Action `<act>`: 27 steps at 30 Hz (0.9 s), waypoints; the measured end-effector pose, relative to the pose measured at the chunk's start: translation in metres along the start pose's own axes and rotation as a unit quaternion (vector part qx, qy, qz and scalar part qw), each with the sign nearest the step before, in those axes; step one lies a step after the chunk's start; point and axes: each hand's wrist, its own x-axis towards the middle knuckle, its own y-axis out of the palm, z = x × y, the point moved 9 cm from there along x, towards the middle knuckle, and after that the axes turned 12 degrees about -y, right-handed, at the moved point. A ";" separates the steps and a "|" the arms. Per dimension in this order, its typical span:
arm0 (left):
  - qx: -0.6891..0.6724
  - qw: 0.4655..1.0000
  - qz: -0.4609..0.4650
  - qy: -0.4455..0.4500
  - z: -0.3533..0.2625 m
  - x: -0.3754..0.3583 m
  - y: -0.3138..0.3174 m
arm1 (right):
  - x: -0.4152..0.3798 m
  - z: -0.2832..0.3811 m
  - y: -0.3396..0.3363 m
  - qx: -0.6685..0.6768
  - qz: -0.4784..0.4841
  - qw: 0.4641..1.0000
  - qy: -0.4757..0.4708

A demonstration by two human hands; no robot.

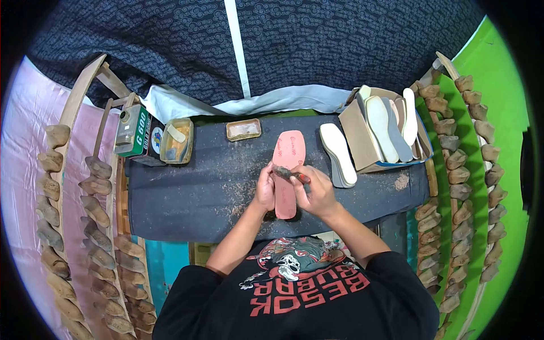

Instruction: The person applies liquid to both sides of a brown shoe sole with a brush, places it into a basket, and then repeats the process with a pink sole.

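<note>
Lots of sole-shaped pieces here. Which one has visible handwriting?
The pink sole in the left hand: reddish script shows on its face. The pale-topped soles on the table and the assorted soles in the box show none.

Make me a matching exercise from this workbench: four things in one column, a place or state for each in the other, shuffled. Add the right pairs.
Column one
1. Pink sole piece
2. Metal can
3. Cardboard box
4. Red-handled tool

Column two
A. Holds a batch of cream and grey insoles
B. Gripped in the right hand
C. Bears handwriting, with the left hand at its edge
D. Stands at the left end of the dark-covered table, marked GOLD BOND

Right pairs: 1-C, 2-D, 3-A, 4-B.
</note>
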 end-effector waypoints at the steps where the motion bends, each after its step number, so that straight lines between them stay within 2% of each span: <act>1: 0.043 0.998 0.035 0.022 -0.005 -0.003 0.007 | 0.000 -0.004 -0.003 -0.003 -0.008 1.000 0.020; 2: 0.084 0.993 0.068 0.042 -0.009 -0.008 0.013 | 0.002 -0.007 -0.006 -0.001 -0.009 1.000 0.023; 4: 0.086 0.993 0.083 0.016 -0.010 -0.012 0.014 | 0.009 -0.025 -0.025 -0.066 -0.049 0.995 0.050; 6: 0.108 0.985 0.131 0.002 -0.009 -0.011 0.020 | 0.013 -0.036 -0.034 -0.067 -0.047 0.994 0.073; 8: 0.103 0.988 0.118 0.011 -0.008 -0.012 0.024 | 0.015 -0.042 -0.035 -0.058 -0.035 0.992 0.107; 9: 0.089 0.991 0.099 0.015 -0.008 -0.013 0.023 | 0.014 -0.037 -0.030 -0.054 -0.039 0.994 0.086; 10: 0.076 0.994 0.079 0.018 -0.008 -0.013 0.020 | 0.018 -0.024 -0.024 -0.060 -0.032 0.997 0.026; 14: 0.028 0.998 0.027 0.044 -0.017 -0.014 -0.010 | 0.004 -0.012 0.013 0.030 0.000 0.999 0.019; 16: 0.052 0.996 0.069 0.031 -0.022 -0.024 -0.011 | 0.009 -0.028 0.017 0.002 -0.008 0.997 0.079; 18: 0.043 0.997 0.045 0.042 -0.025 -0.031 -0.022 | 0.021 -0.054 0.017 -0.037 -0.035 0.996 0.078; 20: 0.071 0.994 0.064 0.048 -0.027 -0.036 -0.031 | 0.030 -0.091 0.021 -0.005 -0.056 0.989 0.134; 22: 0.065 0.995 0.043 0.056 -0.026 -0.045 -0.039 | 0.040 -0.121 0.031 -0.001 -0.033 0.984 0.178; 27: 0.047 0.997 0.019 0.062 -0.030 -0.068 -0.055 | 0.047 -0.177 0.087 0.024 0.004 0.981 0.193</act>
